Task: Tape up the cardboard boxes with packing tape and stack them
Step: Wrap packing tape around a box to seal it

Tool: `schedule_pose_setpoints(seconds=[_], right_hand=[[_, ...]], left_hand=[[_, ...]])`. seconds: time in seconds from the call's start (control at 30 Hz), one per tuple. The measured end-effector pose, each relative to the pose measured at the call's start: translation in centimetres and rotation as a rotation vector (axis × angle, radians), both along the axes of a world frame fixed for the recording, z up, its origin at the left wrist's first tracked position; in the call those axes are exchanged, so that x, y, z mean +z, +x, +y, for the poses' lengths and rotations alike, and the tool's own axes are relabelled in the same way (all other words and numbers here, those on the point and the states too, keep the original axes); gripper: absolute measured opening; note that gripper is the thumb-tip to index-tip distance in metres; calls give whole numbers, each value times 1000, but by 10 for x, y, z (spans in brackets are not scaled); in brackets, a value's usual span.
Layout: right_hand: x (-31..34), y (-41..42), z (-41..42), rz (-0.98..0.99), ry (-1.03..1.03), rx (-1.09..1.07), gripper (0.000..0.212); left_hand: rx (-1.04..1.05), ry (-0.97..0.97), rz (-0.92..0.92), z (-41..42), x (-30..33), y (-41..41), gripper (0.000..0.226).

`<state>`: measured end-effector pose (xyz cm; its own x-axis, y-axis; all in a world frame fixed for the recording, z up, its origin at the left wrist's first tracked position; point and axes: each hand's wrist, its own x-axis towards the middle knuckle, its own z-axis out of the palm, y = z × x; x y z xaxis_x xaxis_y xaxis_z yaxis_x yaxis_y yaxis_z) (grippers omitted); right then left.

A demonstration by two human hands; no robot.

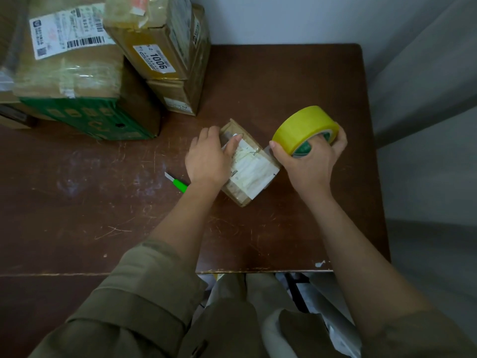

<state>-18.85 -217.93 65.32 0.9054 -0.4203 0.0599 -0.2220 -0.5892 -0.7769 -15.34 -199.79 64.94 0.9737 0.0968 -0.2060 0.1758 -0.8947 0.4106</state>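
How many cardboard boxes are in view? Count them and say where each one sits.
5, maybe more hidden: small box under the left hand; labelled box atop green box, far left; "1006" box atop another, at the back.

The worktop [258, 228] looks like dark brown wood veneer, semi-matt and scratched, chipped along its six o'clock edge. The small box [247, 164] is matt brown cardboard with a white paper label under glossy clear film. The tape roll [304, 127] is smooth yellow plastic. At ten o'clock, larger cardboard boxes [77, 73] carry shiny wrinkled tape. The knife [178, 183] has a glossy green plastic handle.
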Motion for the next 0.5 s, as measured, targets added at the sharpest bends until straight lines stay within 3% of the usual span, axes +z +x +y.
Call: schedule_pose_setpoints(seconds=[0.27,0.37,0.5], right_hand=[[-18,-1,3,143,133,-31,52],[-12,-3,8,169,139,-23,45],[2,-6,11,175,104,-29,43]], left_hand=[[44,-48,-126,2,-8,0,44],[37,-33,-123,0,-7,-4,44],[73,233,-118,-15,3,-7,44]])
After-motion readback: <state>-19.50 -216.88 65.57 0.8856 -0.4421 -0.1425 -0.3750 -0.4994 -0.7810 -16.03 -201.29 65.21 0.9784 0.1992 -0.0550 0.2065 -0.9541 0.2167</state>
